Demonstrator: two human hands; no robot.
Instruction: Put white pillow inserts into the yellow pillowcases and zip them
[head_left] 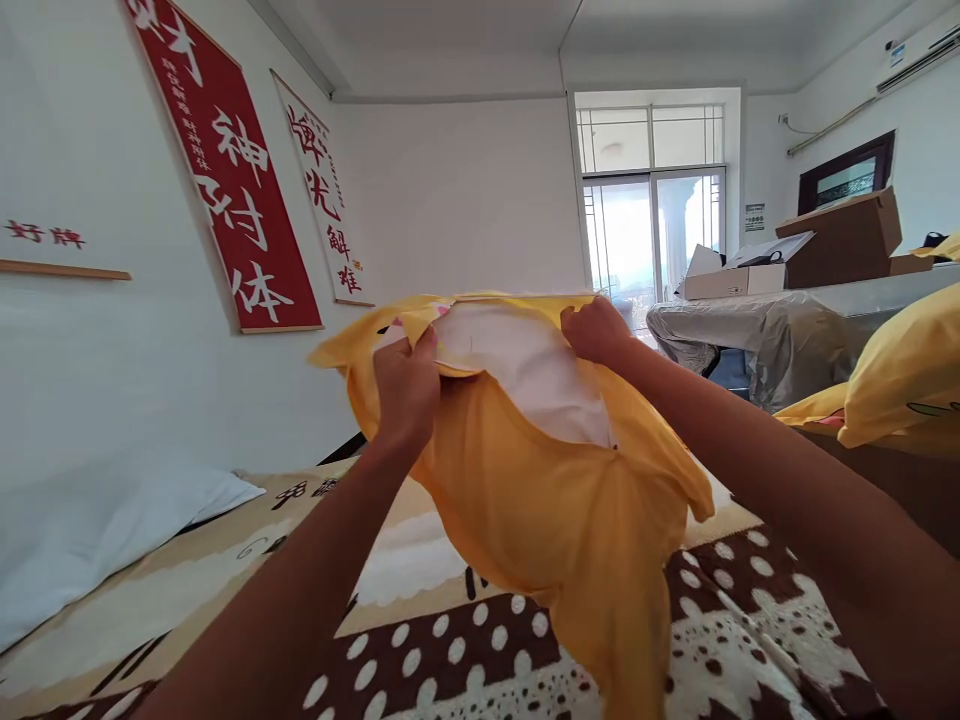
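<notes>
A yellow pillowcase (517, 490) hangs in front of me, raised over the bed, with its lower part drooping. Through its gaping mouth shows a white pillow (517, 360), mostly hidden by the yellow cloth. My left hand (407, 385) is closed on the left side of the case's opening, thumb uppermost. At the opening's right end, my right hand (598, 332) grips the upper edge with curled fingers. Between the two hands the top edge is pulled nearly straight.
Below lies a patterned blanket (420, 650) with dots. A white pillow-like item (97, 530) rests by the left wall. At right are a stuffed yellow pillow (907, 370), cardboard boxes (847, 240) and a plastic-covered table (780, 330). A glass door (652, 230) stands behind.
</notes>
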